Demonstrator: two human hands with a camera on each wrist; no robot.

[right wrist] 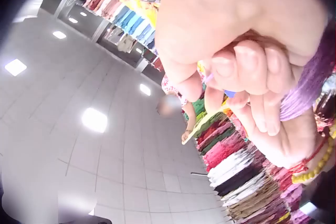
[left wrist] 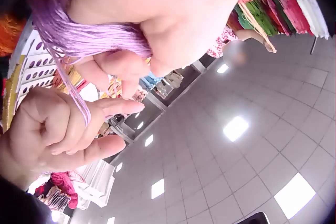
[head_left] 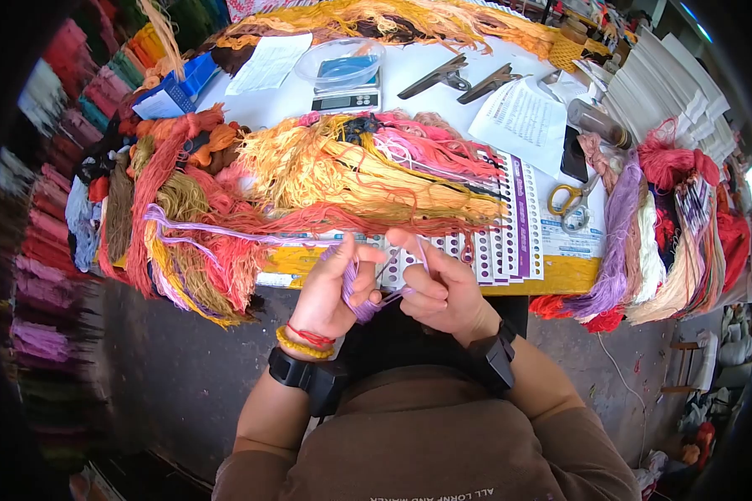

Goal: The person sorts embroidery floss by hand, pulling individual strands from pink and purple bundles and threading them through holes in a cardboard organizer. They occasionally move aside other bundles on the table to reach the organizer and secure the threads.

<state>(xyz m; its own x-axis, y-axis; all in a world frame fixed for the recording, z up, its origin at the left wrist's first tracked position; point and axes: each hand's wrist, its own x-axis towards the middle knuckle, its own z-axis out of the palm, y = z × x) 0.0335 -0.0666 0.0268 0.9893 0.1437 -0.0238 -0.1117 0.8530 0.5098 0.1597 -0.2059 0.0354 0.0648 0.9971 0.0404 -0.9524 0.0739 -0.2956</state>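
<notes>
My left hand [head_left: 324, 292] holds a bundle of purple thread [left wrist: 100, 37], which runs across the palm between thumb and fingers. Facing it, my right hand [head_left: 444, 294] has its fingers curled around a thin strand [left wrist: 79, 98] of the same thread. In the right wrist view the bundle [right wrist: 310, 87] shows behind the curled fingers of the right hand. Both hands are close together in front of the table's yellow front edge [head_left: 551, 280]. A lilac strand [head_left: 217, 227] lies along the table to the left of them.
Heaped yarn hanks [head_left: 334, 175] cover the table's middle, over punched cards [head_left: 522, 217]. Scissors [head_left: 572, 204], a phone [head_left: 574, 159] and more hanks [head_left: 622, 225] lie at the right. A scale [head_left: 342, 98] and two metal clips [head_left: 434, 77] sit farther back.
</notes>
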